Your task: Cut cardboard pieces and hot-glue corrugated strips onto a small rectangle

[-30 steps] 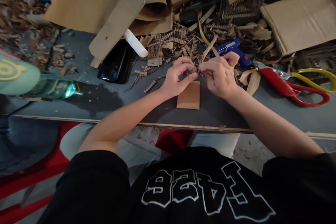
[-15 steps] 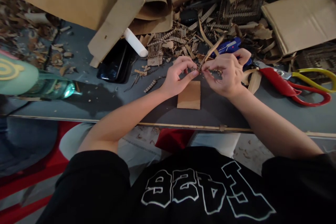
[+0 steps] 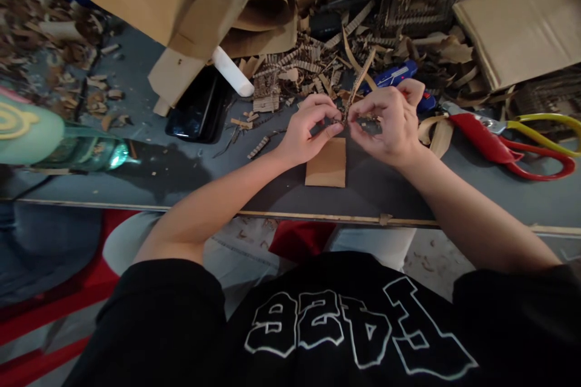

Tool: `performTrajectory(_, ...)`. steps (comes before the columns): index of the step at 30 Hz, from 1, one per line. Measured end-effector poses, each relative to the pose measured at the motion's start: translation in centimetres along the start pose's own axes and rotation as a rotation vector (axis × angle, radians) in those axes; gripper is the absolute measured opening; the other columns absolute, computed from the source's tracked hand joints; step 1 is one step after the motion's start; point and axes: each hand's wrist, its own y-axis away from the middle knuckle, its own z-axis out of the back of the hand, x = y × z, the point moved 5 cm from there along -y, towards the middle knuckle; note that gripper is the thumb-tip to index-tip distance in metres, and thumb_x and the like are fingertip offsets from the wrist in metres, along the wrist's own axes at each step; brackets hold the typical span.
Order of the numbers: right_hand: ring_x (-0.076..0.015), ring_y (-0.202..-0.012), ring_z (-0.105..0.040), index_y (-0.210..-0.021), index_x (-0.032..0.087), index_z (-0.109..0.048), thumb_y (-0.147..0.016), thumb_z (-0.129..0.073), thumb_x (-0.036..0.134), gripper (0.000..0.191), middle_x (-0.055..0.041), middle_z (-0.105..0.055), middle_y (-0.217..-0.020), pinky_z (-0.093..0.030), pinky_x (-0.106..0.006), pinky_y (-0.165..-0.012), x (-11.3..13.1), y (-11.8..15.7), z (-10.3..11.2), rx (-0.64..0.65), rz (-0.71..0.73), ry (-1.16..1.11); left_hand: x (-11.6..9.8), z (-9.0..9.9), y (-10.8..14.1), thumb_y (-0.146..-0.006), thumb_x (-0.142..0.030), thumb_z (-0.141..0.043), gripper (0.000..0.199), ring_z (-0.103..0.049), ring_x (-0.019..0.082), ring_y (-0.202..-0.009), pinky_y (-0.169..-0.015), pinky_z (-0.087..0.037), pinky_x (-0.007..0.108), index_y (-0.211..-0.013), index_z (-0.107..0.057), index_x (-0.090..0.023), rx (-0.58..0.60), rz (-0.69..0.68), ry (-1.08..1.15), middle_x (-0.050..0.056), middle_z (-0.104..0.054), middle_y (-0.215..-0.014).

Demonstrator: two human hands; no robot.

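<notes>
1. In the head view, the left hand [image 3: 311, 128] has its thumb and finger almost together. They pinch the low end of a thin cardboard strip [image 3: 362, 80]. The strip is brown and bumpy, and it leans up and to the right.
2. The right hand [image 3: 388, 124] is just beside the left hand. Its fingers are bent, with a narrow space between them, and the tips are at the low end of the strip. That spot is small and dark, so I cannot tell if they pinch it too.
3. A small flat cardboard piece [image 3: 325, 163] lies on the gray counter [image 3: 376, 193], just below the hands in the view.
4. To the right of the right hand are big scissors [image 3: 488, 139] with one red handle and one yellow handle. A blue glue gun [image 3: 394, 74] lies behind that hand, partly hidden by it.
5. To the left, a white stick [image 3: 233, 72] lies next to a shiny black thing [image 3: 195, 109]. Farther left is a green clear bottle [image 3: 91, 148].
6. Behind the hands is a messy pile of cardboard scraps [image 3: 306, 60], with bigger cardboard sheets [image 3: 521, 24] around it.
</notes>
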Motion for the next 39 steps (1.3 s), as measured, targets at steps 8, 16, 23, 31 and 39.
performTrajectory(8, -0.0203, -0.080, -0.068, -0.101, 0.025, -0.055, -0.095, -0.054, 0.038, 0.015, -0.0026, -0.072, -0.088, -0.046, -0.053, -0.097, 0.0, 0.4, 0.3, -0.034, 0.003, -0.022, -0.1, -0.1, 0.0, -0.101, -0.057, -0.048, 0.038, -0.065, 0.021, -0.103, -0.083, -0.056, 0.035, -0.097, -0.064, -0.022, 0.004, -0.033, -0.063, 0.009, -0.066, -0.100)
performTrajectory(16, -0.0195, -0.085, -0.067, -0.105, 0.025, -0.055, -0.095, -0.053, 0.042, 0.020, 0.0002, -0.070, -0.086, -0.041, -0.051, -0.105, -0.3, 0.7, -0.5, 0.013, 0.002, 0.003, -0.1, -0.4, 0.0, -0.100, -0.056, -0.050, 0.039, -0.065, 0.023, -0.106, -0.094, -0.054, 0.041, -0.096, -0.066, -0.022, 0.038, -0.056, -0.075, 0.010, -0.068, -0.101)
performTrajectory(23, -0.0205, -0.081, -0.065, -0.101, 0.023, -0.053, -0.090, -0.059, 0.047, 0.026, -0.0009, -0.067, -0.084, -0.043, -0.052, -0.102, -0.2, 0.8, -0.9, -0.054, 0.022, 0.006, -0.4, -0.4, -0.1, -0.101, -0.054, -0.051, 0.037, -0.065, 0.023, -0.105, -0.090, -0.055, 0.039, -0.093, -0.065, -0.021, 0.020, -0.071, -0.072, 0.009, -0.069, -0.094)
performTrajectory(31, -0.0181, -0.074, -0.060, -0.096, 0.024, -0.048, -0.086, -0.058, 0.030, 0.015, 0.0011, -0.062, -0.077, -0.049, -0.046, -0.088, 0.8, 0.3, 0.3, -0.172, 0.069, -0.051, -0.5, -0.3, -0.2, -0.100, -0.060, -0.049, 0.043, -0.064, 0.020, -0.099, -0.083, -0.054, 0.034, -0.088, -0.062, -0.021, -0.018, 0.041, 0.007, 0.008, -0.065, -0.096)
performTrajectory(39, -0.0148, -0.067, -0.061, -0.094, 0.024, -0.042, -0.075, -0.056, 0.016, 0.025, 0.0043, -0.064, -0.072, -0.049, -0.038, -0.072, 2.1, -0.3, 1.6, -0.309, 0.178, -0.008, 1.5, -0.2, -0.2, -0.100, -0.057, -0.050, 0.037, -0.060, 0.015, -0.081, -0.074, -0.051, 0.030, -0.091, -0.060, -0.023, -0.164, 0.116, 0.202, 0.002, -0.060, -0.088)
